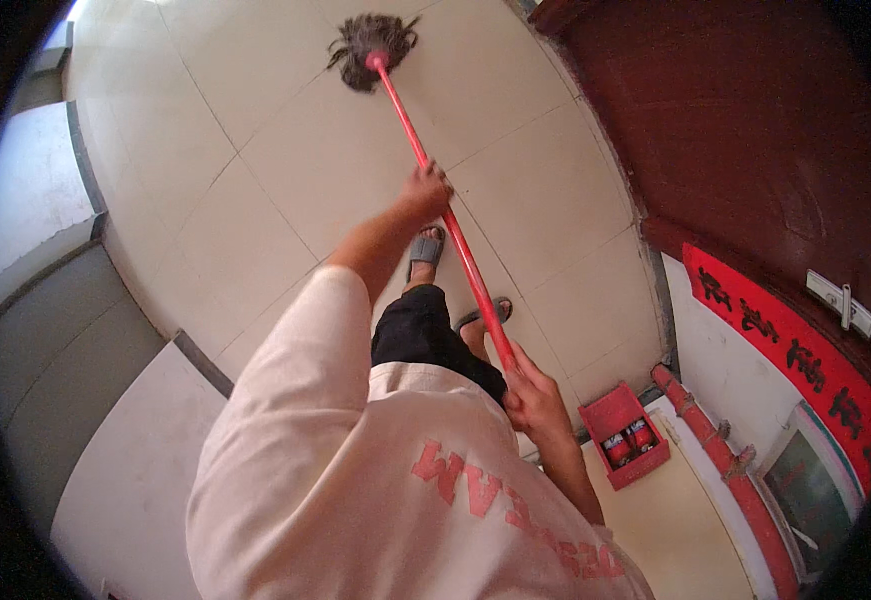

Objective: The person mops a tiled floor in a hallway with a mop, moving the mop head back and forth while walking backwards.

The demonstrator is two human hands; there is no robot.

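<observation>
My left hand [429,190] grips the middle of the red handle of a mop [410,126], in front of my feet. Nearer my body, my right hand [536,397] is closed around the top end of the same handle. The mop's dark, stringy head [364,45] rests on the tiled floor [315,157] at the top of the view, with its strands spread out. The handle slants from the upper middle down to the right, passing over the floor between my two sandalled feet.
A dark red door [735,120] with a metal handle stands at the right, beside a red paper banner [788,352]. Below it, a red box [624,435] holding fire extinguishers sits by the wall, near a red pipe [743,487]. White wall sections [142,435] stand at the left.
</observation>
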